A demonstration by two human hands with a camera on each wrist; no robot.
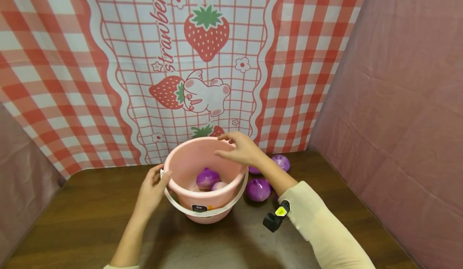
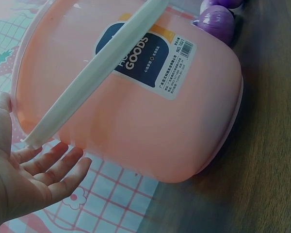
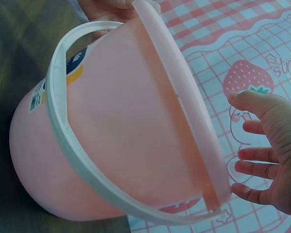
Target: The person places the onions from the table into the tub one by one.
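A pink plastic bucket stands on the table, with its white handle hanging down across the front. Inside it lie a purple onion and a paler one partly hidden by the rim. My left hand holds the bucket's left rim beside the handle joint; in the left wrist view its fingers lie along the outer wall. Over the right rim hovers my right hand, its fingers spread and loosely bent with nothing between them.
Several more purple onions sit on the brown wooden table right of the bucket, partly hidden by the right forearm. A strawberry-print cloth hangs along the back edge. Pink cloth hangs at the right.
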